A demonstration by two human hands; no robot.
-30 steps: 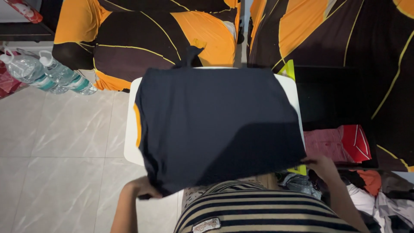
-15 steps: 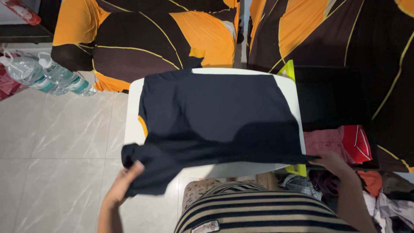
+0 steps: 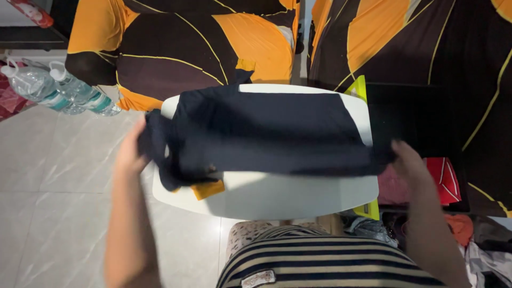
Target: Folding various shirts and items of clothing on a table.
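A dark navy shirt (image 3: 266, 130) with an orange patch lies folded across a white table (image 3: 288, 192). My left hand (image 3: 132, 152) grips the shirt's bunched left corner, just past the table's left edge. At the right edge of the table my right hand (image 3: 410, 160) holds the other corner of the same fold. The near edge of the shirt is lifted over the middle of the table, leaving the white front strip bare.
Sofas (image 3: 176, 48) with black and orange covers stand behind the table. Water bottles (image 3: 58, 88) lie on the tiled floor at far left. A pile of clothes (image 3: 437, 181), red and pink among them, sits at the right.
Both hands have carried the shirt's near edge away from me and up over the table, folding it toward the far side. More white tabletop shows in front.
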